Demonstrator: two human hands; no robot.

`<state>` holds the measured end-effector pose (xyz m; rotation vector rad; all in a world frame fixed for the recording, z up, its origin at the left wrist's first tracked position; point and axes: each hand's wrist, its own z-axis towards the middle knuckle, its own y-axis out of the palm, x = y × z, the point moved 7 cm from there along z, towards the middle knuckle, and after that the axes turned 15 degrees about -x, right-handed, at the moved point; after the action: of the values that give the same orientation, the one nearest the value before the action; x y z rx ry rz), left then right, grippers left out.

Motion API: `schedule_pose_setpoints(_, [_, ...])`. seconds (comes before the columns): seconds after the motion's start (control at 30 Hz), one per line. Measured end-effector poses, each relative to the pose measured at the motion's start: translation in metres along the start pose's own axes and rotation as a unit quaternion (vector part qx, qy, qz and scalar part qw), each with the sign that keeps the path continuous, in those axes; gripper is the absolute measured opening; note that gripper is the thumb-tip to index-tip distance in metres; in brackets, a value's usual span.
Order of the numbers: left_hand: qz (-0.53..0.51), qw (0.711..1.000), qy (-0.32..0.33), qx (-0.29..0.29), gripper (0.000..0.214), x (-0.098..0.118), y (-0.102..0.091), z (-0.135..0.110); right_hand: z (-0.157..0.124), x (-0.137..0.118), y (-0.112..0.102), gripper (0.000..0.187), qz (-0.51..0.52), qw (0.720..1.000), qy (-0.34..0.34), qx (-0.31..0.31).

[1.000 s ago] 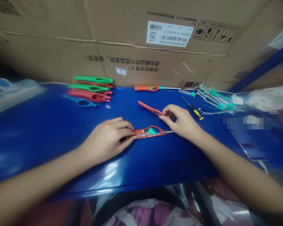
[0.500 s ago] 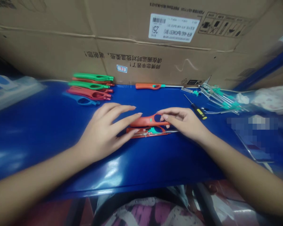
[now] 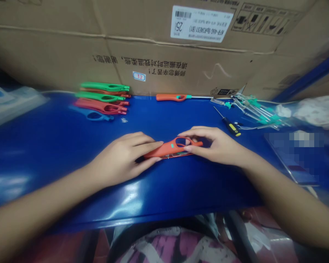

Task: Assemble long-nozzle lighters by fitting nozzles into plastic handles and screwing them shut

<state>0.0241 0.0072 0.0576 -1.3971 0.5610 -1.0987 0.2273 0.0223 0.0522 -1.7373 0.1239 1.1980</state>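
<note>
An orange-red lighter casing half with a large trigger opening lies over a matching lower half, with a narrow gap between them at the near edge. Bits of the inner parts show in that gap. My left hand grips the left, rounded end, thumb at the near side and fingers on top. Around the trigger opening, my right hand pinches the upper half between thumb and fingers. The metal tube is hidden from view.
Several green, red, orange and blue casing pieces lie at the back left. An assembled orange lighter rests by the cardboard box. To the right are a screwdriver, several metal tubes with teal parts and a phone-like slab.
The upper casing half has come down over the lower one, covering most of the inner parts. My left hand has closed onto its left end; my right hand still holds the opening.
</note>
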Motion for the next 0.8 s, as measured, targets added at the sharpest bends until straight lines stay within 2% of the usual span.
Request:
schedule_pose_setpoints(0.07, [-0.003,1.000,-0.006,-0.012,0.034,-0.002,0.003,0.001,0.000,-0.005,0.004,0.038,-0.101,0.994,-0.032,-0.021])
schedule_pose_setpoints(0.17, [-0.012,0.999,-0.016,-0.035,0.032,-0.005,0.008,0.003,0.001,-0.007,0.009,0.035,-0.150,0.986,-0.055,-0.049])
schedule_pose_setpoints(0.37, [-0.031,0.997,-0.025,-0.059,0.031,-0.006,0.013,0.002,0.001,-0.007,0.010,0.027,-0.144,0.986,-0.059,-0.065])
schedule_pose_setpoints(0.8, [-0.034,0.997,-0.031,-0.067,0.029,-0.007,0.014,0.003,0.001,-0.006,0.011,0.026,-0.154,0.984,-0.049,-0.068])
